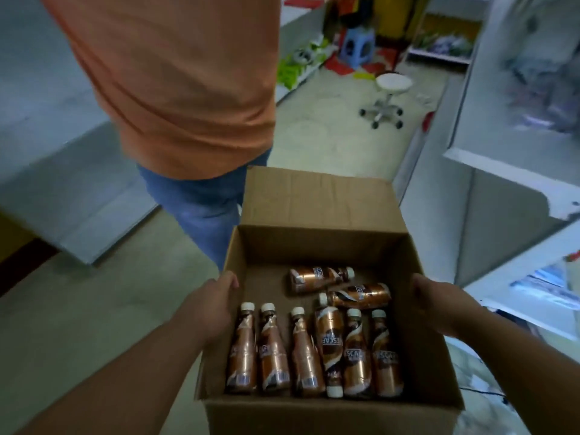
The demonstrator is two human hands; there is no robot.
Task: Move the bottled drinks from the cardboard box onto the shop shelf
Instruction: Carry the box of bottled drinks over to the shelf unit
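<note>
I carry an open cardboard box [317, 199] in front of me, its far flap standing up. Several brown bottled drinks [328, 346] with white caps lie flat on its bottom, most in a row near me, two crosswise behind them. My left hand [213, 306] grips the box's left wall, fingers curled over the rim. My right hand [439, 306] holds the right wall the same way. A white shop shelf [514, 171] runs along the right, blurred.
A person in an orange shirt [175, 83] and jeans stands just ahead on the left, close to the box. A white wheeled stool [387, 98] and a blue plastic stool [357, 47] stand farther down the aisle. Low white shelving [72, 183] lines the left.
</note>
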